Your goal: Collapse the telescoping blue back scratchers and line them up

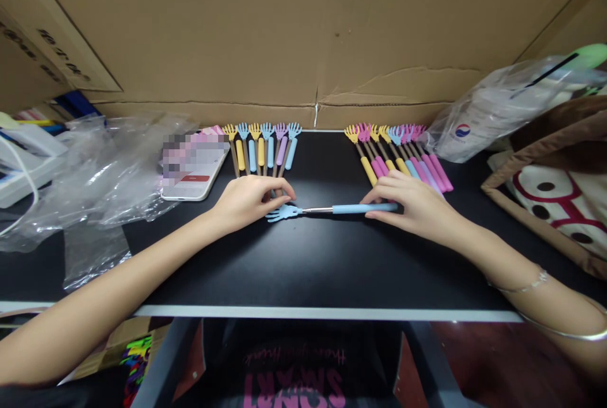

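A blue back scratcher (pixel 327 210) with a hand-shaped head and a metal shaft lies sideways on the black table (pixel 303 269). My left hand (pixel 249 200) pinches its blue head end, fingers curled. My right hand (pixel 412 202) grips its blue handle end. Behind my left hand stands a neat row of several scratchers (pixel 263 148) in yellow, blue and purple. A second row of scratchers (pixel 398 155), yellow, pink and blue, lies behind my right hand.
A white phone (pixel 192 171) lies left of the rows. Crumpled clear plastic (pixel 95 174) covers the left side. A plastic bag (pixel 497 111) and a brown tote bag (pixel 554 193) sit on the right. Cardboard boxes (pixel 303 35) wall the back.
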Demonstrator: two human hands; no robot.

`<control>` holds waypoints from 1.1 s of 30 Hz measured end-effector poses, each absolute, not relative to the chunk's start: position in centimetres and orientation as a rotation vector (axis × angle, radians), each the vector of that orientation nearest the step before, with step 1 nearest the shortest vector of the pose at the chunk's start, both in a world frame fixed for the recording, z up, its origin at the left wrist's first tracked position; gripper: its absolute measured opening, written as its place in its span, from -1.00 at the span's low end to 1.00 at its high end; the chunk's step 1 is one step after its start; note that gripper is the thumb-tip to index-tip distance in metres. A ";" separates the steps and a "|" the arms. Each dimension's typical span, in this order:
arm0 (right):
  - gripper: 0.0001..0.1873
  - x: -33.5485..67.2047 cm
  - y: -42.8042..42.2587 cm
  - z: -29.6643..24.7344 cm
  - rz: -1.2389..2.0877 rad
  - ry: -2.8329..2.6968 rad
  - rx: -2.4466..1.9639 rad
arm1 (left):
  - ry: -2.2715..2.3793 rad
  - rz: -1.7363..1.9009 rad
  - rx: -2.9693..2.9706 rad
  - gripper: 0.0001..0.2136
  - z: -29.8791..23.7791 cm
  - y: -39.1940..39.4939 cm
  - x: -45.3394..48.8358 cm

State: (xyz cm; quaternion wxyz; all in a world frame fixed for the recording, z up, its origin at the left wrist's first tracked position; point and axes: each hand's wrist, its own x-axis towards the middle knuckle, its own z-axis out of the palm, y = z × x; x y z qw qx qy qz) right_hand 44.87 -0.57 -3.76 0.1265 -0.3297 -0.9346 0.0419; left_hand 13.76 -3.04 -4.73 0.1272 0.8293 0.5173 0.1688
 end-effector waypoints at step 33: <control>-0.71 45.4 -0.5 -4.1 0.128 -2.819 -0.984 | 1.185 0.300 2.887 -0.65 -4.5 -3.1 12.4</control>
